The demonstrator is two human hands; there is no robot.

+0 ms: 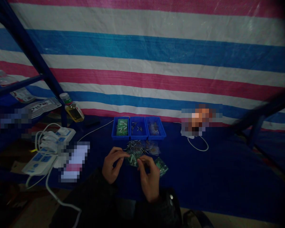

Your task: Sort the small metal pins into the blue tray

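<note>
Between my two hands is a small clear plastic bag with green and whitish pieces in it. My right hand pinches its right edge between thumb and fingers. My left hand reaches to its upper left edge, index finger stretched out and thumb apart from it. Just beyond lie loose dark and silvery pins and a clear bag of small parts. Another green-filled bag rests beside my right hand, partly covered by it. Fine detail is dim.
Three joined blue trays stand behind: green bags in the left tray, a few pins in the middle tray, clear bags in the right tray. Leftward are a white power strip, a blurred-out phone-like rectangle and a bottle.
</note>
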